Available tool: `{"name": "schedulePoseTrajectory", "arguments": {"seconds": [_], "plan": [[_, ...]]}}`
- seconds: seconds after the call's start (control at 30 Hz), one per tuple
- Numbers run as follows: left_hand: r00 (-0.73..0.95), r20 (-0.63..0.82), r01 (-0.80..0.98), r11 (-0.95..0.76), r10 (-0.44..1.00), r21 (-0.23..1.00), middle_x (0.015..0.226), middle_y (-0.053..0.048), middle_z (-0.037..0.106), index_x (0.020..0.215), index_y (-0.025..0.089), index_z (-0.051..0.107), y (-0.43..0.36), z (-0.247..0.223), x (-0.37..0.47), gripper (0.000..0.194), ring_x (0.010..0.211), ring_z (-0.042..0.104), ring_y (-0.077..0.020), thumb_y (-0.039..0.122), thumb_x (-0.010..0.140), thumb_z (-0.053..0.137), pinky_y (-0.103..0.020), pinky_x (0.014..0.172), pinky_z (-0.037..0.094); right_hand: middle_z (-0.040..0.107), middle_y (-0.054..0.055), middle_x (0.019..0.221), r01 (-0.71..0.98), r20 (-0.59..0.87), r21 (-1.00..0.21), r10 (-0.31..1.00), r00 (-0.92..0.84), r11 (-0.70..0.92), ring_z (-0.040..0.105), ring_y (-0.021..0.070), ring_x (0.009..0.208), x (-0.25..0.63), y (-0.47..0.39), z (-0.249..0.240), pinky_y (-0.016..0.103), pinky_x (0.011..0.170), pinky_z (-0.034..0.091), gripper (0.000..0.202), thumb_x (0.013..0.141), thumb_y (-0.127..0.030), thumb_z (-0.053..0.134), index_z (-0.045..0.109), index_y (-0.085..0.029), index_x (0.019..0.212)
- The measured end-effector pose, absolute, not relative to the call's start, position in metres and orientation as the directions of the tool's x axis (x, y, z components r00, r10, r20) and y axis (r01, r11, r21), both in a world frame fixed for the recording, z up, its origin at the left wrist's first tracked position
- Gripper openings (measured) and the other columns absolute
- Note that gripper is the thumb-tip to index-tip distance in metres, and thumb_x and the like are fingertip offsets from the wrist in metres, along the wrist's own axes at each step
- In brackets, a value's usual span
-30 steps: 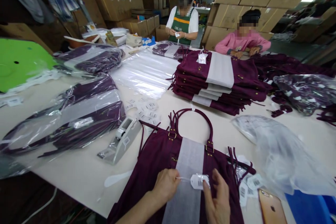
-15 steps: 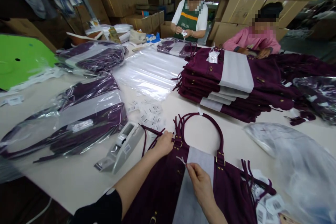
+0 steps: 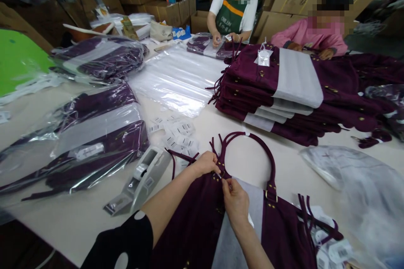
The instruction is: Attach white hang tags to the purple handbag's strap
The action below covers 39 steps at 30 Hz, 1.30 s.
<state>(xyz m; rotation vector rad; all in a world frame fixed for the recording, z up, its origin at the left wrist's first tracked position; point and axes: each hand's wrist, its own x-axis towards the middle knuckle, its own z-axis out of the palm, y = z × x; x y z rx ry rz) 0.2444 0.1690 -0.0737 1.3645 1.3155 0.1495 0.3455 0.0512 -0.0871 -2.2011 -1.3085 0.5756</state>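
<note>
A purple handbag (image 3: 195, 218) with a white paper band lies flat at the table's near edge, its handles (image 3: 252, 143) looped away from me. My left hand (image 3: 206, 163) pinches the bag at the left handle's metal buckle. My right hand (image 3: 235, 204) sits just right of it, fingertips pinched on a thin tag string at the same buckle; the tag itself is hidden under the hand.
A grey tape dispenser (image 3: 142, 176) and loose barcode stickers (image 3: 178, 132) lie left of the bag. Bagged purple handbags (image 3: 91, 134) fill the left, a stack of unbagged ones (image 3: 284, 92) the far right. Clear plastic bags (image 3: 350, 180) lie right. Two people work across the table.
Both hands moved up the bag from the white band to the left handle buckle. The white tag, earlier in plain sight between my hands, is now hidden beneath my right hand.
</note>
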Motion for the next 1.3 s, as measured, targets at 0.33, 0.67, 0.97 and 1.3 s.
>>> {"name": "schedulePoseTrajectory", "arguments": {"seconds": [0.33, 0.67, 0.97, 1.3], "plan": [[0.591, -0.596, 0.421, 0.422, 0.544, 0.803, 0.046, 0.006, 0.047, 0.052, 0.013, 0.053, 0.179, -0.065, 0.237, 0.004, 0.048, 0.042, -0.007, 0.011, 0.049, 0.052, -0.018, 0.046, 0.032, 0.06, 0.005, 0.054, 0.805, 0.18, -0.465, 0.851, 0.494, -0.369, 0.05, 0.0138, 0.043, 0.329, 0.062, -0.106, 0.025, 0.045, 0.023, 0.058, 0.087, -0.052, 0.016, 0.056, -0.017, 0.063], [0.649, -0.638, 0.429, 0.494, 0.414, 0.756, 0.053, 0.006, 0.053, 0.06, 0.013, 0.053, 0.186, -0.072, 0.24, 0.021, 0.047, 0.047, -0.0051, 0.0, 0.047, 0.044, -0.016, 0.044, 0.035, 0.057, 0.004, 0.051, 0.775, 0.104, -0.446, 0.834, 0.542, -0.448, 0.045, 0.0134, 0.041, 0.329, 0.064, -0.103, 0.025, 0.045, 0.022, 0.052, 0.086, -0.049, 0.019, 0.054, -0.018, 0.063], [0.671, -0.692, 0.577, 0.399, 0.266, 0.713, 0.046, 0.006, 0.05, 0.051, 0.012, 0.054, 0.195, -0.074, 0.246, 0.02, 0.045, 0.046, -0.0061, -0.005, 0.05, 0.043, -0.018, 0.049, 0.043, 0.059, 0.006, 0.053, 0.76, 0.003, -0.486, 0.869, 0.496, -0.432, 0.05, 0.0169, 0.044, 0.333, 0.062, -0.098, 0.027, 0.046, 0.025, 0.058, 0.084, -0.057, 0.01, 0.05, -0.02, 0.064], [0.621, -0.705, 0.713, 0.127, 0.341, 0.69, 0.04, 0.006, 0.041, 0.046, 0.015, 0.039, 0.195, -0.066, 0.253, 0.022, 0.039, 0.042, -0.0086, -0.005, 0.054, 0.044, -0.022, 0.046, 0.04, 0.062, 0.005, 0.06, 0.754, -0.169, -0.493, 0.898, 0.407, -0.435, 0.056, 0.0204, 0.053, 0.34, 0.062, -0.088, 0.028, 0.049, 0.031, 0.034, 0.081, -0.044, 0.028, 0.051, -0.021, 0.072]]}}
